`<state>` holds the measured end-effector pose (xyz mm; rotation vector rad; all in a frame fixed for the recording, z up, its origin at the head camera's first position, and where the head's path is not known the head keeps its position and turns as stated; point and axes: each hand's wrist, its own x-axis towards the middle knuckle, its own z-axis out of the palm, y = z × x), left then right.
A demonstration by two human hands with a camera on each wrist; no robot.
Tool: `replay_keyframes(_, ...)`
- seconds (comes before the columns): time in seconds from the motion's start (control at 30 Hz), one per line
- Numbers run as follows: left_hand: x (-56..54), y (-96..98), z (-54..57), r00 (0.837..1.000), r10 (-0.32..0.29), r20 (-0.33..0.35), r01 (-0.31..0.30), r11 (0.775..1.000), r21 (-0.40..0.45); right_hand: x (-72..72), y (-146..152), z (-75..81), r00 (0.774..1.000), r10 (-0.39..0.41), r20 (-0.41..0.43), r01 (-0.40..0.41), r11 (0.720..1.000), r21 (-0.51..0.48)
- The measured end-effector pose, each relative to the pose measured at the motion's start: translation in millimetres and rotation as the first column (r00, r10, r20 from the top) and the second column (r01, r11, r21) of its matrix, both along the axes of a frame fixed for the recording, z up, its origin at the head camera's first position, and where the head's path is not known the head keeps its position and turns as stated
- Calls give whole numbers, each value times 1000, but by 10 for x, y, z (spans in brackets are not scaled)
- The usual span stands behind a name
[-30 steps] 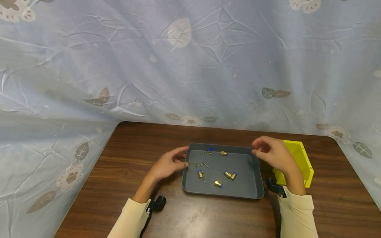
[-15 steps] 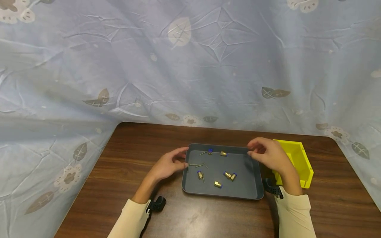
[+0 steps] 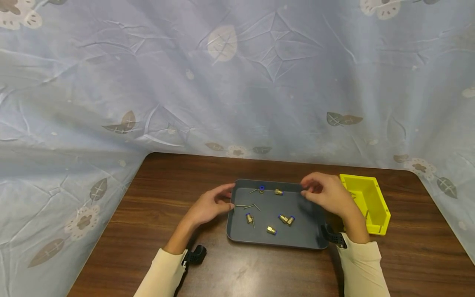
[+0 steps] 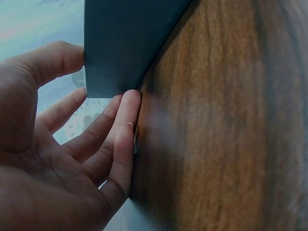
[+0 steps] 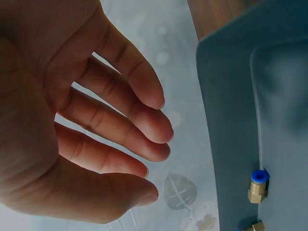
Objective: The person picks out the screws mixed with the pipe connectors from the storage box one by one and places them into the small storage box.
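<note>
A dark grey tray lies on the table, holding several brass push-in fittings with blue collars and several thin screws or nails, too small to tell which. My left hand rests against the tray's left side, thumb at the rim; in the left wrist view its fingers touch the outer wall near a corner. Over the tray's right far corner hovers my right hand, fingers loosely bent and holding nothing. The right wrist view shows that palm beside a fitting.
A yellow bin stands right of the tray, with small pieces inside, partly hidden by the right forearm. The brown wooden table ends at the back against a patterned blue-grey cloth.
My right hand has moved left from beside the yellow bin to over the tray's right far corner, uncovering more of the bin. The left hand stays at the tray's left side.
</note>
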<state>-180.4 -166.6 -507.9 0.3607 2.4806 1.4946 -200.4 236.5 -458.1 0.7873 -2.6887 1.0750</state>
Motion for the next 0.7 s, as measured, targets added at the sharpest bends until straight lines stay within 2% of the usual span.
replay_keyframes(0.3, 3, -6, 15, 1000, -4, 1, 4, 1000, 6, -29, -105, -35, 999, 35, -8, -35, 999, 2)
replay_keyframes(0.7, 4, 5, 38, 1000, -3, 0, 3, 1000, -1, -52, -222, -70, 994, 95, 53, -94, 995, -27)
